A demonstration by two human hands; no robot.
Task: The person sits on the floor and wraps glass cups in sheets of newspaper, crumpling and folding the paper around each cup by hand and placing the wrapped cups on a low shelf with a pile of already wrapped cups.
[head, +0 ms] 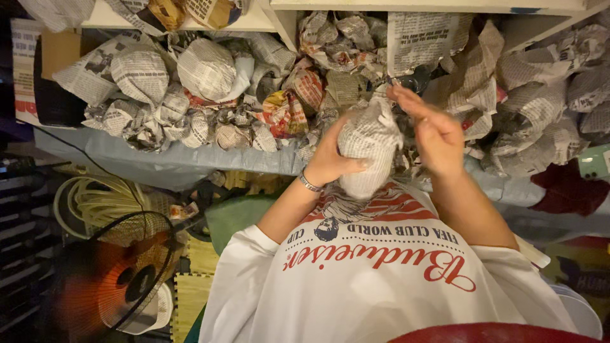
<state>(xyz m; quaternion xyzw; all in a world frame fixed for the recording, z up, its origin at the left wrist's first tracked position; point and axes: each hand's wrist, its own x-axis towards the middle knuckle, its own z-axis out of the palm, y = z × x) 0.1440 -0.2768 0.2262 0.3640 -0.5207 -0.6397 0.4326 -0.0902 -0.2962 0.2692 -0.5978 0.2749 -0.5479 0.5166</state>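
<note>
Gripping newspaper-wrapped bundle [368, 149], left hand [327, 159] closed round it, right hand [435, 136] open alongside, contents hidden.

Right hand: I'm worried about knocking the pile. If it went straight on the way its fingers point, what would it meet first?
Probably the top of the newspaper-wrapped bundle that the left hand holds; the right hand points up-left toward it, though depth is unclear.

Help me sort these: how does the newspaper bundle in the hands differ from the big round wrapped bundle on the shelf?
The bundle in the hands is tall and held upright off the shelf; the round bundle is squat, resting among other wrapped things. The left hand grips the held one, the right hand open beside its top; nothing touches the round one. The held one's top is loosely gathered; the round one's looks smooth. Both are wrapped in printed newspaper.
</note>
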